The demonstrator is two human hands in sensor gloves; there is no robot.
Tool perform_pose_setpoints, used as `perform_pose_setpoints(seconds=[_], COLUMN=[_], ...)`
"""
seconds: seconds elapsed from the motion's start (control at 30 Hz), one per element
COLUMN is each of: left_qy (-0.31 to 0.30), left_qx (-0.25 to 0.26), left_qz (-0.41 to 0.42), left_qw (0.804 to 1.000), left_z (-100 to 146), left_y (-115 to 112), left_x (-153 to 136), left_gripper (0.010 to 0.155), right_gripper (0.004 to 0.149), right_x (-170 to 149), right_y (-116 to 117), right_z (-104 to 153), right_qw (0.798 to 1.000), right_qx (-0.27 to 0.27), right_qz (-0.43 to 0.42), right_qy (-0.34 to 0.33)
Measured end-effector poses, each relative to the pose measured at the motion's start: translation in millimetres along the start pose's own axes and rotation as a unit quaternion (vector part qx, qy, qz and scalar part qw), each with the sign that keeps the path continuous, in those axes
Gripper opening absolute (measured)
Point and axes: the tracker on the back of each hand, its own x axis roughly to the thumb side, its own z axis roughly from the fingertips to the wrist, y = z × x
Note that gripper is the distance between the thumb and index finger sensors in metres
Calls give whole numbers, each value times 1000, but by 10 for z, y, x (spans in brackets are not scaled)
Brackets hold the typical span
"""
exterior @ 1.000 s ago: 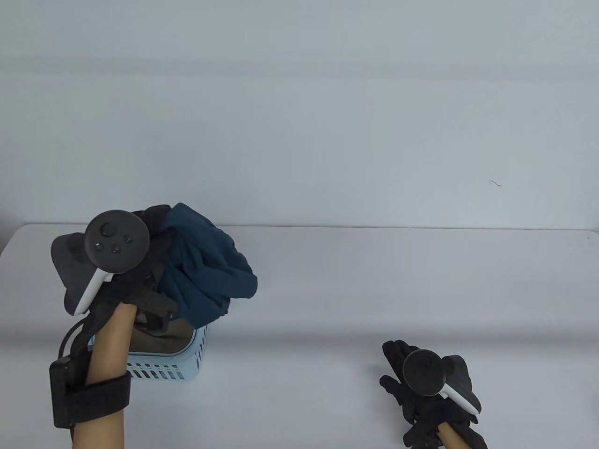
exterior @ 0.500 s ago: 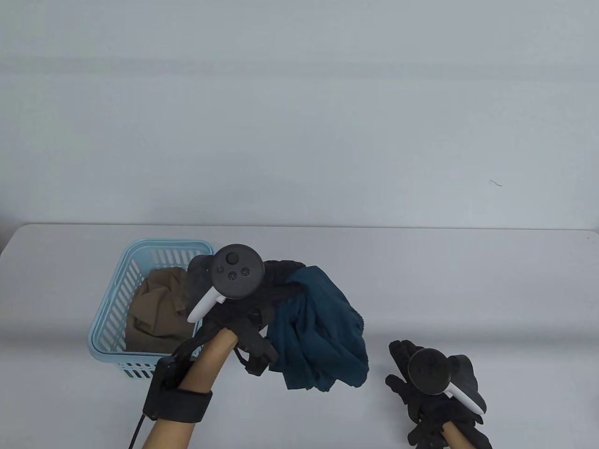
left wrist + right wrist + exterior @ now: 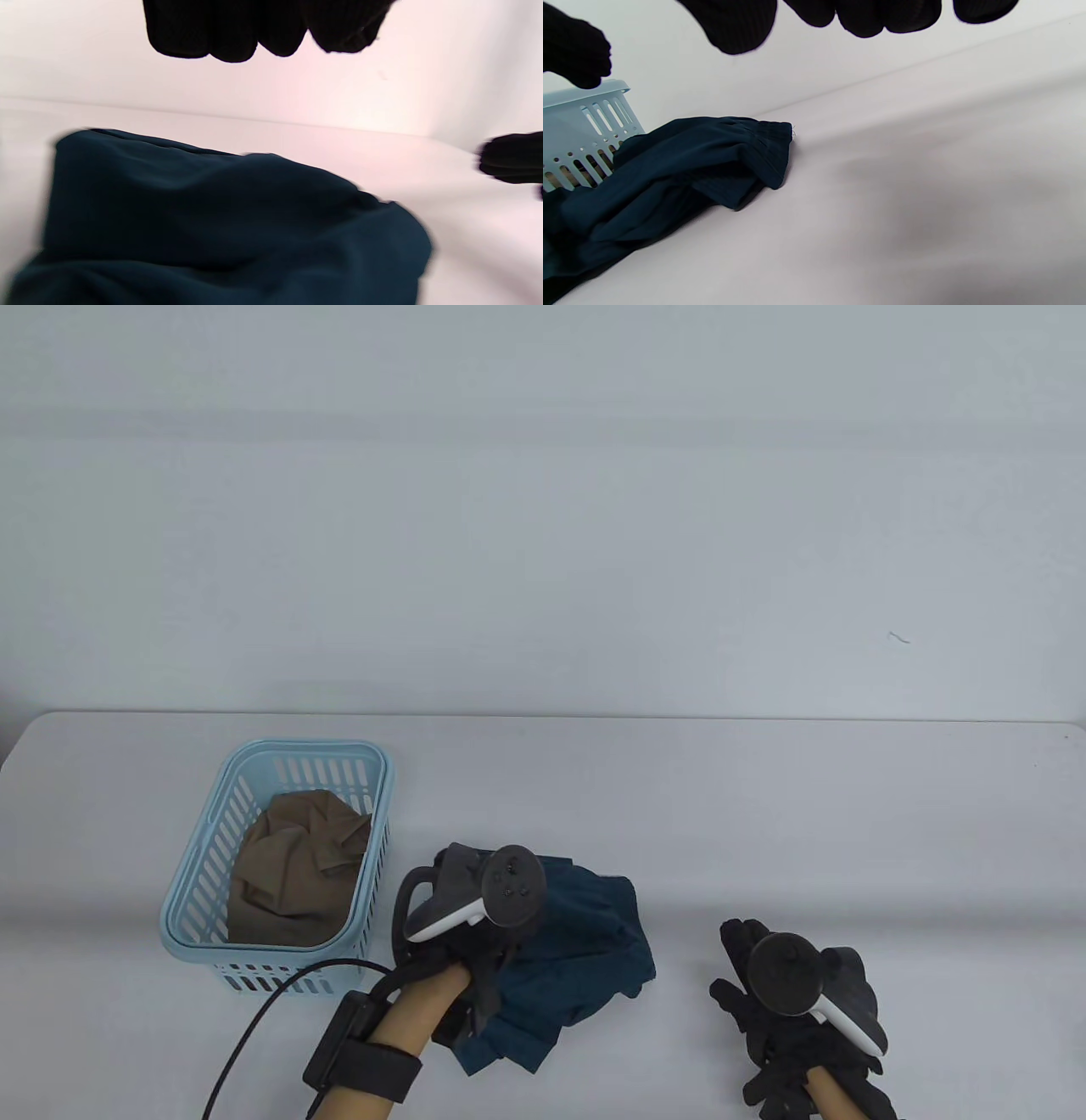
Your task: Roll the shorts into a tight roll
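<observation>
Shorts (image 3: 577, 950), dark teal, lie crumpled on desk (image 3: 764, 814) near front edge, left of centre, just beside blue basket (image 3: 191, 891). Not yet flat, no roll begun.

L hand (image 3: 462, 950) sits over the shorts' left part. Tracker hides the fingers in table view; L wrist view shows fingertips (image 3: 237, 29) lifted off the cloth, nothing between them. Read as loosened, not gripping, tho thumb is unseen. R hand (image 3: 780, 1010) rests on desk near front edge, well apart from shorts, fingers spread, holding nothing.

Step in hand, my judgement: lay garment out before rolling. To do it well:
- find waistband and leg hems, pull flat w/ both hands
- smooth creases outward; trapped folds make a fat, loose roll
- fold legs together so width is even
- start roll from one end, keep tension w/ fingertips each turn

What views add:
- Table view: whole layout, both hands; brown garment (image 3: 297, 865) inside basket, seen nowhere else.
- R wrist view: gathered waistband edge (image 3: 763, 131) at heap's right end, facing R hand; good first grab point.
- L wrist view: blurred; shows only cloth bulk below the fingers, and R hand's fingertips at frame's right edge.
</observation>
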Motion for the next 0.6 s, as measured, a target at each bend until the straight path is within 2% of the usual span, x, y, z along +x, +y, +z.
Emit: perform_pose_setpoints(seconds=[0.13,0.3,0.43,0.6], left_qy=[-53,-78,-54,-12], left_qx=[-24,-53,-90,-110], left_qz=[6,-25,-58,-116], left_qw=[998,995,993,987], left_z=[-126,-373,-590,-777], left_y=[-201,-490,-748,-1018], left_x=[405,799,930,888], left_gripper=[60,61,65,72], right_gripper=[70,70,70,70], right_x=[-1,2,10,19], right_y=[1,1,2,12], right_z=[1,4,7,3], right_qw=[1000,1000,1000,1000], right_qx=[2,4,8,15], right_qz=[-1,-2,-2,-2], right_qy=[0,0,-1,0])
